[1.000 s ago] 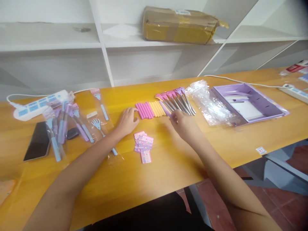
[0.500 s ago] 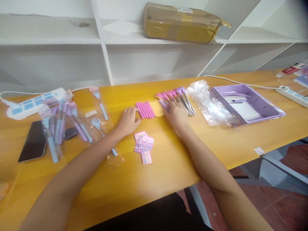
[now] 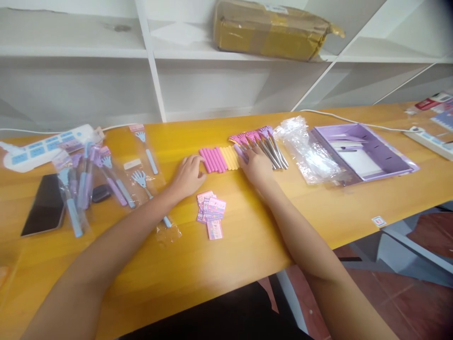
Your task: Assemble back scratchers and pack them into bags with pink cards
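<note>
A row of pink handles (image 3: pixel 213 160) and yellow handles (image 3: pixel 231 158) lies side by side on the table. My left hand (image 3: pixel 189 175) rests at the row's left end, fingers loosely bent and thumb apart, holding nothing. At the right end, my right hand (image 3: pixel 259 167) has its fingers closed about a purple handle (image 3: pixel 240 152), which it partly hides. Just beyond that hand are several back scratchers with metal rods (image 3: pixel 278 152) and pink and purple hand-shaped heads (image 3: pixel 253 137). Printed cards (image 3: pixel 214 210) are piled on the table between my forearms.
Bagged back scratchers (image 3: pixel 85 182), a phone (image 3: pixel 44 204) and a power strip (image 3: pixel 49 147) lie left. Clear plastic bags (image 3: pixel 307 153) sit beside a purple box (image 3: pixel 396 163) on the right. A taped carton (image 3: pixel 272 33) stands on the white shelf behind.
The view has shifted slightly. Both hands keep nearly the same places along the row; no handle has visibly moved.
</note>
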The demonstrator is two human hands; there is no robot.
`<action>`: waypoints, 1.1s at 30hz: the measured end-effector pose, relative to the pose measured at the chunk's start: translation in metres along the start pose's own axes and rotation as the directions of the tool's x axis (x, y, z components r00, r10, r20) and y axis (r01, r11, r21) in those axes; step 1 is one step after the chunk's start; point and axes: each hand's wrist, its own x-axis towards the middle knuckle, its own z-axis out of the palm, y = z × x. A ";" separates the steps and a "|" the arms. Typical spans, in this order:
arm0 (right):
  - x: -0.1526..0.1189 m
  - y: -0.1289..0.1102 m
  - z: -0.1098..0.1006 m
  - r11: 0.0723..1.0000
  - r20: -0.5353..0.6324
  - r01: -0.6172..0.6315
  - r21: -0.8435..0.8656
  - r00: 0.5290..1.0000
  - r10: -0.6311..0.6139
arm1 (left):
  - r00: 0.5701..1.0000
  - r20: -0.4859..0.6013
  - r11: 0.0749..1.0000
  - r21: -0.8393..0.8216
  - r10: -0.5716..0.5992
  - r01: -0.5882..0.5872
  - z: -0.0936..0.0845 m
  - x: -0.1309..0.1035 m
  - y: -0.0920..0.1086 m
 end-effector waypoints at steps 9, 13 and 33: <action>-0.001 -0.011 -0.006 0.990 0.104 -0.140 0.003 0.985 0.139 | 0.998 -0.045 0.999 -0.013 -0.039 0.039 0.003 -0.001 -0.001; -0.002 -0.018 -0.013 0.983 0.173 -0.166 -0.080 0.969 0.178 | 0.997 -0.060 0.999 -0.014 -0.044 0.043 0.005 0.000 -0.003; -0.009 0.015 -0.067 0.932 0.275 -0.352 0.091 0.908 0.316 | 0.995 -0.066 0.997 -0.039 -0.071 0.068 0.003 -0.001 -0.001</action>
